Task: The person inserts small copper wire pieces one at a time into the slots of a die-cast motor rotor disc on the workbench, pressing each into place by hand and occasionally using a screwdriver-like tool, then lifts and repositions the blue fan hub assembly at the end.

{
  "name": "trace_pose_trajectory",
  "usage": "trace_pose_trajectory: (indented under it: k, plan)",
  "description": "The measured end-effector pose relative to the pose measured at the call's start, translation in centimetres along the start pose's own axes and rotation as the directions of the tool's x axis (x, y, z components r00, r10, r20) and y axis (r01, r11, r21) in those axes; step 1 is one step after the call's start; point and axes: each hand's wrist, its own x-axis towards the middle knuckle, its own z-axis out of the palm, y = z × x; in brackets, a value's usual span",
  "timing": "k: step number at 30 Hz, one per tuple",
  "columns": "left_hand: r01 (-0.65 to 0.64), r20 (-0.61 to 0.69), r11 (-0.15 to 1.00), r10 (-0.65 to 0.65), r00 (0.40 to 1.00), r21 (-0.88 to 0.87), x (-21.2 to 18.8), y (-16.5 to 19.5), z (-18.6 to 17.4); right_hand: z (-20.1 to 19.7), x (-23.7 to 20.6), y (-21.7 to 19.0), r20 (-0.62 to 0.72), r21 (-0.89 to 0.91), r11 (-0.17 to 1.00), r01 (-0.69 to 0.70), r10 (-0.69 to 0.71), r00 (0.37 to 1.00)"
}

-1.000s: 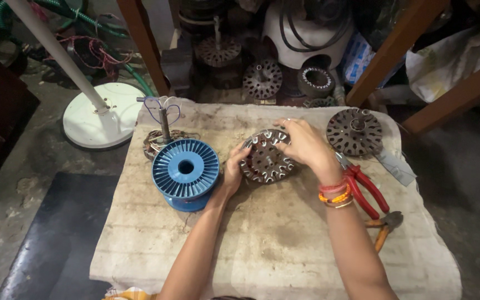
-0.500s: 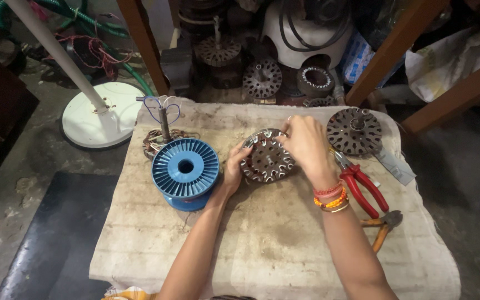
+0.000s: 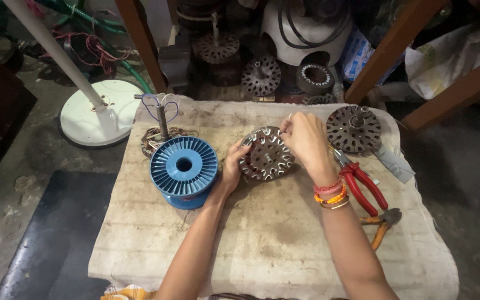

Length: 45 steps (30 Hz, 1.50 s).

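Stator core (image 3: 266,157) gripped between both hands' fingers (image 3: 289,126).

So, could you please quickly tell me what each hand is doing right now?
Left hand: closed on the edge of the round slotted metal stator core.
Right hand: fingers pinched at its top rim.

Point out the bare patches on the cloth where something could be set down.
Widest free patch: the near cloth between the forearms, below the stator core. Another lies near-left, below the blue spool. The far half is crowded: left hand, right hand, second core, red pliers.
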Motion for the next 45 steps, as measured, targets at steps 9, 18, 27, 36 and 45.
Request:
trace_pose_trajectory:
  k: [9,18,27,36,45]
  plan:
    - [-0.035,0.015,0.999,0.035,0.999,0.030,-0.1,0.3,0.4,-1.0,-0.5,-1.1,0.067,-0.039,0.999,0.009,-0.006,0.998]
    - [-0.047,-0.008,0.999,0.047,0.999,0.028,0.2,-0.4,0.1,-0.7,0.2,-1.1,0.027,-0.030,0.996,0.088,-0.087,0.996]
    - [-0.153,-0.003,0.936,0.162,0.987,0.317,0.7,-1.9,-0.7,1.1,1.1,-0.5,-0.115,0.068,0.978,0.196,-0.187,0.976]
    - [-0.125,0.088,0.983,0.113,0.990,0.136,1.2,-1.8,-0.4,1.8,1.3,0.6,-0.220,0.027,0.969,0.244,-0.232,0.947]
    - [-0.159,0.093,0.986,0.155,0.984,0.039,0.3,-1.4,0.8,3.7,1.7,1.5,-0.317,0.159,0.973,0.169,-0.112,0.942]
